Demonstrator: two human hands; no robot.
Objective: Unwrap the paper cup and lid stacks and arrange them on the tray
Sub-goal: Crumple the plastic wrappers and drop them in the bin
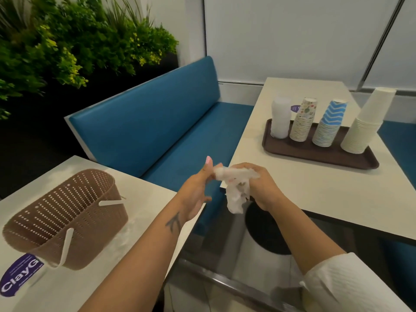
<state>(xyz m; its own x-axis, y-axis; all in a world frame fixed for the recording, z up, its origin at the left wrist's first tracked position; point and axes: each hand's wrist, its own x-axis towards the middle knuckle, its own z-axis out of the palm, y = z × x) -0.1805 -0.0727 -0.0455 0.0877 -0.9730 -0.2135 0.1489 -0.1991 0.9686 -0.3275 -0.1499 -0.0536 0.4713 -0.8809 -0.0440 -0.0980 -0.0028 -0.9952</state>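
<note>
Head view: 4 stacks stand upright in a row on the brown tray (292, 152), on the desk (315, 190) at the right of the frame. From left to right they are the clear lid stack (280, 118), the patterned cup stack (302, 120), the blue chevron cup stack (328, 123) and the white cup stack (365, 122). No wrapper is visible on any of them, so the arranging appears complete.

The step in hand is judged to be disposal of the plastic wrap (236, 190).

Grip state:
1. The right hand (262, 188) is clenched around the crumpled wrap, at lower centre of the frame.
2. The left hand (198, 192) has its fingers extended and released. Its fingertips meet the upper end of the wrap; whether they pinch it cannot be told.

The wrap hangs directly above the dark opening of a white bin (267, 233), in the gap between the 2 desks.

Recommended procedure:
1. Compress the loose tail into the right palm with the left hand, so that no film trails.
2. Keep the bundle centred over the bin opening.
3. Release low, since light film can drift or cling to the fingers.

A perforated brown basket (67, 217) lies on its side on the lower left desk and does not obstruct the drop.
</note>
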